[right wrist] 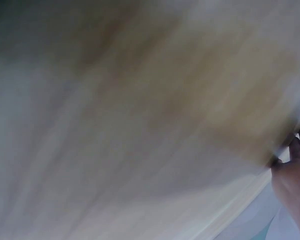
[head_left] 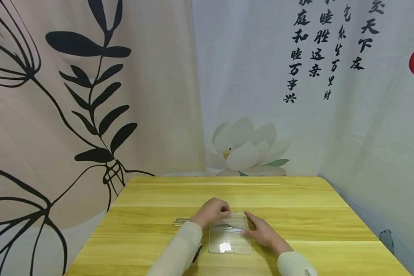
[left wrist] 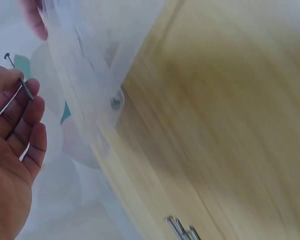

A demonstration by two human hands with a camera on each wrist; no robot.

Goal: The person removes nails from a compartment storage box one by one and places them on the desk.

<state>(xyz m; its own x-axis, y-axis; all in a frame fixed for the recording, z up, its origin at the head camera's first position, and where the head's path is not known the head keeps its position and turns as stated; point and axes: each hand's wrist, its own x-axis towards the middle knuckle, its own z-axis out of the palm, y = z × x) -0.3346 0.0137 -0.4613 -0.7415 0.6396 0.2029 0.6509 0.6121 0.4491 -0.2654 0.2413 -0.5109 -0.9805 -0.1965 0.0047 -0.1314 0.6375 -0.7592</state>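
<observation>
A clear plastic box (head_left: 229, 241) lies with its lid open on the table, its two halves side by side. My left hand (head_left: 212, 211) is over the far half's left side. Between thumb and fingers it pinches a metal nail (left wrist: 20, 77), its flat head pointing up and away from the palm in the left wrist view. At the box's right edge, my right hand (head_left: 263, 232) holds it, thumb by the hinge and fingers at the far corner. Some metal pieces show inside the far half through the plastic.
Several more nails (head_left: 181, 221) lie on the wooden table (head_left: 141, 245), left of the box by the left wrist. A small black object (head_left: 197, 253) shows beside the left sleeve. Printed curtains (head_left: 165, 115) hang behind the table's far edge.
</observation>
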